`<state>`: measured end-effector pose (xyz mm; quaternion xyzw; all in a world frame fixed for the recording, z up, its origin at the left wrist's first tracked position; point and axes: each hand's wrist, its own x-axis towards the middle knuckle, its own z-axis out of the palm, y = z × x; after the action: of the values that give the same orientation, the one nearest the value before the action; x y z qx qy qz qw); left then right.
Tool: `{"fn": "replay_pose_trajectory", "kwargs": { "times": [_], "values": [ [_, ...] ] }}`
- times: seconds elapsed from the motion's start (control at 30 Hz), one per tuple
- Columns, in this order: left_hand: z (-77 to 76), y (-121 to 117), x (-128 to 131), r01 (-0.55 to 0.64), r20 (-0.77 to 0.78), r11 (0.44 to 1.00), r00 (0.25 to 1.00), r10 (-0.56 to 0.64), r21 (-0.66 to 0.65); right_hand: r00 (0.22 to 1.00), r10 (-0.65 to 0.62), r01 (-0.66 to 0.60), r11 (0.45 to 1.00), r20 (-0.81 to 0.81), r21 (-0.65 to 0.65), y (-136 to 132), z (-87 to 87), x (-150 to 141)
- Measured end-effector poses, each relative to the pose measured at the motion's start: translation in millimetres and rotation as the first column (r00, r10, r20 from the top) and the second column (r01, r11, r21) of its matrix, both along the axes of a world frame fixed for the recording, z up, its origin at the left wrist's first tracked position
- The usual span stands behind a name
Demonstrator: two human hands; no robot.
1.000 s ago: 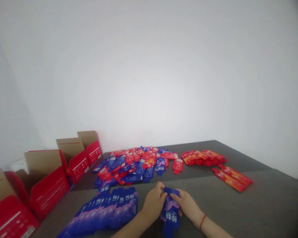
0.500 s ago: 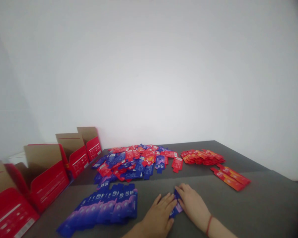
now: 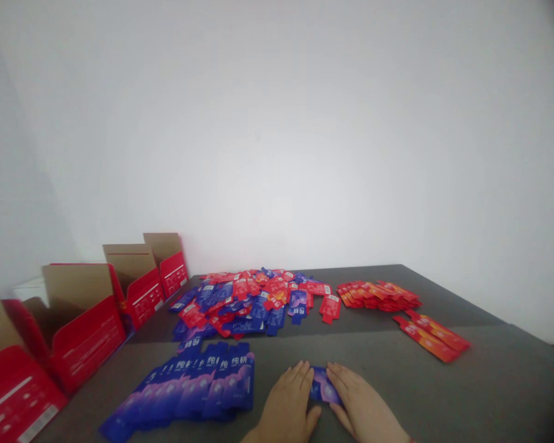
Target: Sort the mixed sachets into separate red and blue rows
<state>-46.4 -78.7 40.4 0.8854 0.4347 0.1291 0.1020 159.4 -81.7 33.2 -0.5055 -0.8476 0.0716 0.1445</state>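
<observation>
A flat blue-and-purple packet (image 3: 323,389) lies crosswise on the grey table in front of me, both of its ends covered. My left hand (image 3: 293,394) has its fingers closed together over the left end, thumb pointing toward the packet's near side. Over the right end, the fingers of my right hand (image 3: 355,394) press down, with the thumb at the near edge. Left of my hands, a fanned row of similar blue packets (image 3: 189,384) overlaps on the table.
Behind lies a mixed heap of red and blue packets (image 3: 240,301). Orange-red packets (image 3: 378,294) are stacked at the back right, and two orange-red packets (image 3: 431,335) lie nearer. Open red cartons (image 3: 90,341) line the left side. A white wall (image 3: 277,135) stands behind the table.
My hands have shifted slightly and now sit at opposite ends of the packet, which lies more crosswise with its middle showing. The view has tilted a little.
</observation>
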Motion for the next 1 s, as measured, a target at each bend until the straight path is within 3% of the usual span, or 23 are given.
{"fn": "replay_pose_trajectory", "kwargs": {
  "times": [0.2, 0.4, 0.5, 0.67, 0.8, 1.0],
  "values": [
    [4.8, 5, 1, 0.007, 0.143, 0.998, 0.990, -0.016, 0.058, 0.967, 0.085, -0.084, 0.996, -0.239, 0.012, -2, 16.4, 4],
    [18.7, 9, -4, 0.094, 0.368, 0.983, 0.929, -0.030, -0.157, 0.838, 0.159, -0.236, 0.968, -0.522, -0.083, -9, 23.0, 0],
    [19.5, 10, -6, -0.020, 0.305, 0.991, 0.950, 0.058, -0.129, 0.838, 0.179, -0.255, 0.963, -0.516, -0.081, -10, 19.1, -1],
    [24.1, 13, -37, -0.210, 0.233, 0.969, 0.956, 0.176, 0.130, 0.923, 0.230, -0.231, 0.972, -0.307, 0.034, -7, 9.0, -8],
    [38.9, 13, -85, -0.306, 0.231, 0.931, 0.938, 0.259, 0.199, 0.955, 0.257, -0.233, 0.958, -0.148, 0.165, 4, 3.8, -51],
    [48.3, 4, -172, -0.523, 0.219, 0.812, 0.851, 0.477, 0.261, 0.990, 0.137, -0.125, 0.963, -0.033, 0.239, 15, 16.4, -169]
  ]
}}
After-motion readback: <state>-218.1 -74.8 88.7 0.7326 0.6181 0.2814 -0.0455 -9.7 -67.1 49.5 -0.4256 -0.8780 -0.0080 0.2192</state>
